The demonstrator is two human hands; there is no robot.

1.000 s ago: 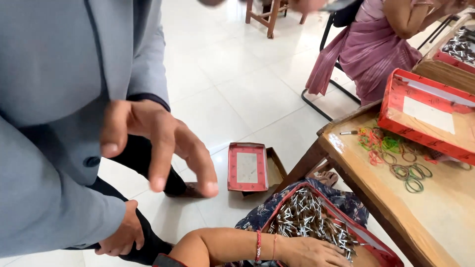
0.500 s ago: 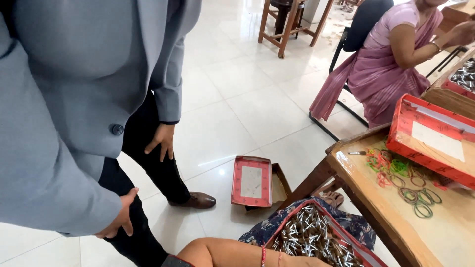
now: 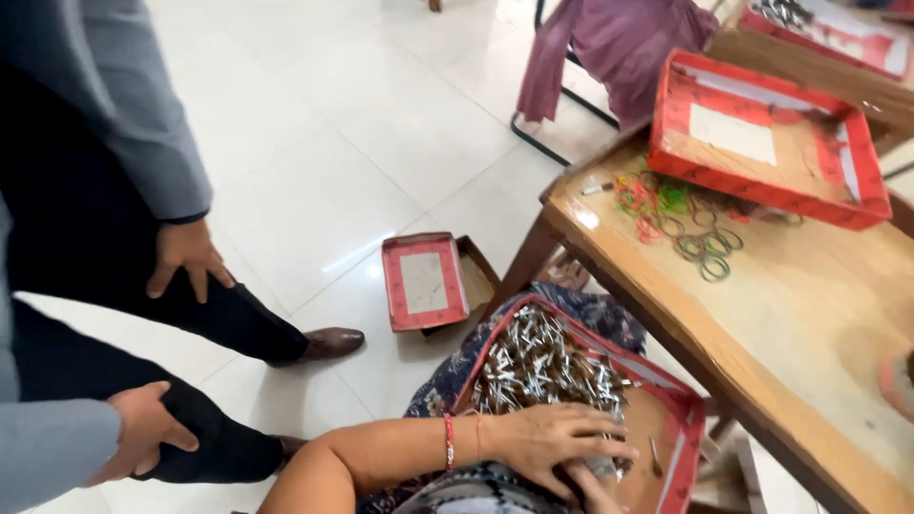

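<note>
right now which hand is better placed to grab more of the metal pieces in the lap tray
Left, probably: the left hand lies spread on the metal pieces in the red tray; the right hand is mostly hidden beneath it.

A glossy white tiled floor (image 3: pixel 362 114) reflects soft light beneath a worn light-brown wooden surface (image 3: pixel 809 324) with an angled leg, while a black metal chair frame (image 3: pixel 562 95) stands beyond its far corner on the tiles.

Tray of small sticks (image 3: pixel 562 366) on lap at bottom centre, left hand (image 3: pixel 557 440) on it, bench (image 3: pixel 800 314) at right carrying rubber bands (image 3: pixel 690 224) and empty tray (image 3: pixel 762 138), boxes (image 3: pixel 428 283) on floor at centre
</note>
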